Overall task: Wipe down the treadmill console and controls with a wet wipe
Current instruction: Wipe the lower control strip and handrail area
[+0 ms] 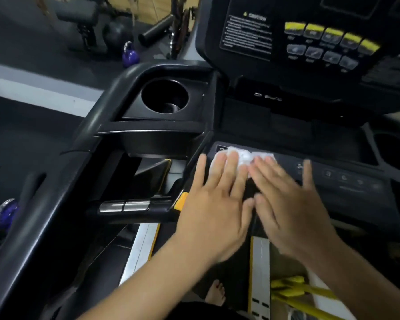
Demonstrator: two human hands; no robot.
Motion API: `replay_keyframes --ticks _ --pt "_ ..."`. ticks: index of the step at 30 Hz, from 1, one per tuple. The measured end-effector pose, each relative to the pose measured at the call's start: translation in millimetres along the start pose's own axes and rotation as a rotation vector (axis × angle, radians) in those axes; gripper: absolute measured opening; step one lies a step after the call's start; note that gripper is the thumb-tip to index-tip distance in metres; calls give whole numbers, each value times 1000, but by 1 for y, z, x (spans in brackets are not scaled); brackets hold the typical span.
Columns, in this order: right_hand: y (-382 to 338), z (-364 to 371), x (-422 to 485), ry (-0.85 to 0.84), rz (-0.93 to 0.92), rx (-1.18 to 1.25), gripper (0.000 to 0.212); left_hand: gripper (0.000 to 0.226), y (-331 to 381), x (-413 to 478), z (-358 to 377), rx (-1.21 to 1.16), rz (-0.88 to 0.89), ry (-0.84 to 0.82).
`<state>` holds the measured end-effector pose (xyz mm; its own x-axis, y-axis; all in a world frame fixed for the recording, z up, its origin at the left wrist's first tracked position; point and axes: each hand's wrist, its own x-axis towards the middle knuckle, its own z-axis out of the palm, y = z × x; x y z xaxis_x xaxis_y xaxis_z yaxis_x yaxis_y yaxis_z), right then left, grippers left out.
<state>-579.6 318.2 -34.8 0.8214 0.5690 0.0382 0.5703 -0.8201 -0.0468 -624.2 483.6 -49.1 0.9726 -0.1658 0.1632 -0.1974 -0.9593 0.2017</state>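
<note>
On the lower control strip (344,179): the white wet wipe (243,157) lay crumpled at the left end, its long axis running left to right along the strip.
Left hand (217,204): flat, fingers straight, tips pressing the wipe.
Right hand (289,204): flat just beside it, fingers spread, tips on the wipe.
Left cup holder (164,95): dark well, contents unclear.
Right cup holder (393,151): dark, cut off by the frame edge.

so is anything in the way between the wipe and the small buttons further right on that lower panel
Nothing visible. The left hand and right hand press the wipe flat on the lower panel, and the strip from there to the small buttons is bare but for the right thumb.
</note>
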Motion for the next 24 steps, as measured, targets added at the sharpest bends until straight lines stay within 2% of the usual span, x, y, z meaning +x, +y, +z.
replay_keyframes --ticks 4,10,14,20,24 --pt "25 -9 18 42 125 12 57 65 14 48 1 99 58 -6" --pt "25 0 -42 27 135 33 55 65 45 5 12 -27 163 -37" --pt "54 -7 -9 63 242 56 55 66 55 57 5 65 136 -46" --pt "44 6 -68 56 220 86 54 68 75 11 17 -37 204 -50" --pt "76 1 -43 73 291 67 57 68 84 57 13 40 205 -69"
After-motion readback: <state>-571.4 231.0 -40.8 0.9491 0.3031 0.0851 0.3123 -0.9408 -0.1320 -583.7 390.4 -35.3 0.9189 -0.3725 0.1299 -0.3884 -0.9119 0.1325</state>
